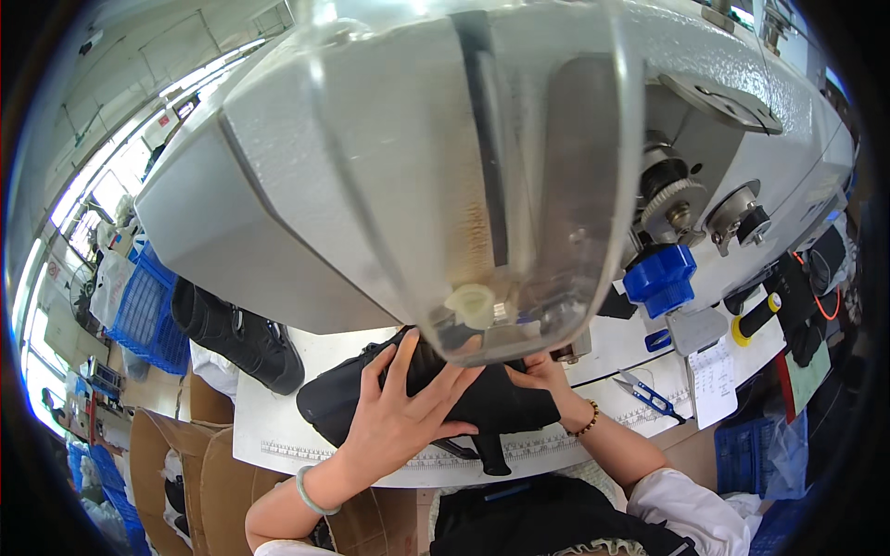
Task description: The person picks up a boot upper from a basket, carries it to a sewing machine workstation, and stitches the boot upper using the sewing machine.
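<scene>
A black boot upper (508, 405) lies on the white bed of a sewing machine (269, 213), beneath its head. My left hand (399, 408) rests on it with the fingers spread and lying flat. My right hand (547, 378) is at the far right edge of the upper, thumb and fingers closed on it, the fingertips partly hidden. A clear plastic guard (565, 232) hangs in front and hides the stitching spot. A strap-like flap of the upper droops over the table's near edge.
A finished-looking black boot (236, 338) lies on the left of the table. At right are blue-handled thread snips (654, 398), a paper slip (712, 382) and a yellow-ended spool (756, 320). Cardboard boxes (222, 486) and blue crates (148, 310) stand at left. A ruler strip (593, 445) edges the table.
</scene>
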Motion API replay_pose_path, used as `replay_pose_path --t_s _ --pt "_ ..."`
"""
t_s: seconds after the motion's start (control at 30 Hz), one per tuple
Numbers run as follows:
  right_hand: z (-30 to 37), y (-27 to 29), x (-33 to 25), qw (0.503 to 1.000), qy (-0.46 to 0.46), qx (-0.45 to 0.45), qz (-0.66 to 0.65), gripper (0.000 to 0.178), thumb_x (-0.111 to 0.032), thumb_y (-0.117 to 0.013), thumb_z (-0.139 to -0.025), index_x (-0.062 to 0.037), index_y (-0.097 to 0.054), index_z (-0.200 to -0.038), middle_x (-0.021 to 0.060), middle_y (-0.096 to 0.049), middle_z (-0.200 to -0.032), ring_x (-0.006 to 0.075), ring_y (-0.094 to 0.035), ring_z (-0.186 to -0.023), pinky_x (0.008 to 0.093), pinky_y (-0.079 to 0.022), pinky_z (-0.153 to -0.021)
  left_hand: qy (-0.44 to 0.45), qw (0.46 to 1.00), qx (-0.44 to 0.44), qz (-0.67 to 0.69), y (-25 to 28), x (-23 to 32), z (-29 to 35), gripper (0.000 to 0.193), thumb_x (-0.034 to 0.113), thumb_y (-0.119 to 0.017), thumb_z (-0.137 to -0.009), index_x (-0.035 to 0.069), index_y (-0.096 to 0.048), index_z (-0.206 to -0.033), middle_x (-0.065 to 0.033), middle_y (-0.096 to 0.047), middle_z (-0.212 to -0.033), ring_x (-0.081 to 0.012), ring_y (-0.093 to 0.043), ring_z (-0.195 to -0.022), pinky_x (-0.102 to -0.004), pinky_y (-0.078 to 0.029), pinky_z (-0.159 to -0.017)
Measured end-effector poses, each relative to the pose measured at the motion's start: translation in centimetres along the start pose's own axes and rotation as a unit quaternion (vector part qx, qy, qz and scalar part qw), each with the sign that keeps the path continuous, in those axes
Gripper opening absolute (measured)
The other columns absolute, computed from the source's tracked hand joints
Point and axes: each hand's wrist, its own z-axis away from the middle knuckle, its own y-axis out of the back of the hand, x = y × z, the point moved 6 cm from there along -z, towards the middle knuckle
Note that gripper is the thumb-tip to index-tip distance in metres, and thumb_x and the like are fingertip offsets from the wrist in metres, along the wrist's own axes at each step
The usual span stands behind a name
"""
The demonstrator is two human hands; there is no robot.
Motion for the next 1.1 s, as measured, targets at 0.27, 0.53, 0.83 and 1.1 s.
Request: replay_pose_path --t_s 0.27,0.53,0.83,1.1 --pt "0.2 -0.6 -1.7 0.997 -0.022 0.015 -0.066 0.015 -0.004 -0.053 -0.083 0.0017 -0.059 -0.096 -0.0022 -0.058 -0.077 0.0028 -0.05 -0.073 0.0174 -0.043 -0.063 0.009 0.999 -0.028 0.021 -0.1 -0.5 -0.3 0.069 0.051 -0.062 -0.06 0.016 -0.054 -0.118 0.0011 -0.039 -0.126 -0.0328 -0.04 -0.109 -0.0425 -0.032 -0.088" --pt "0.5 -1.0 -2.5 0.997 -0.005 -0.039 -0.062 0.018 -0.009 -0.053 -0.086 0.0009 -0.056 -0.101 -0.0032 -0.056 -0.085 0.0012 -0.048 -0.076 0.0176 -0.042 -0.064 0.017 0.999 -0.013 0.045 0.2 -0.5 -0.6 0.069 0.051 -0.065 -0.057 0.009 -0.056 -0.111 -0.0018 -0.044 -0.126 -0.033 -0.038 -0.112 -0.0409 -0.031 -0.089" --pt "0.3 -1.2 -2.8 0.996 0.018 -0.08 -0.036 0.016 -0.006 -0.053 -0.084 0.0014 -0.057 -0.098 -0.0035 -0.056 -0.084 0.0017 -0.048 -0.075 0.0172 -0.042 -0.065 0.007 0.999 -0.014 0.036 0.2 -0.5 -0.6 0.07 0.053 -0.064 -0.058 0.01 -0.056 -0.113 -0.0007 -0.043 -0.127 -0.0323 -0.038 -0.112 -0.0391 -0.032 -0.086" --pt "0.3 -1.1 -1.4 0.995 -0.022 -0.039 -0.087 0.018 -0.004 -0.056 -0.082 0.0013 -0.059 -0.098 -0.0012 -0.06 -0.089 0.0033 -0.051 -0.079 0.0196 -0.044 -0.067 0.003 0.999 -0.029 0.029 0.1 -0.6 -0.5 0.059 0.051 -0.059 -0.063 0.012 -0.06 -0.107 0.0024 -0.037 -0.129 -0.0318 -0.04 -0.108 -0.0391 -0.032 -0.088"
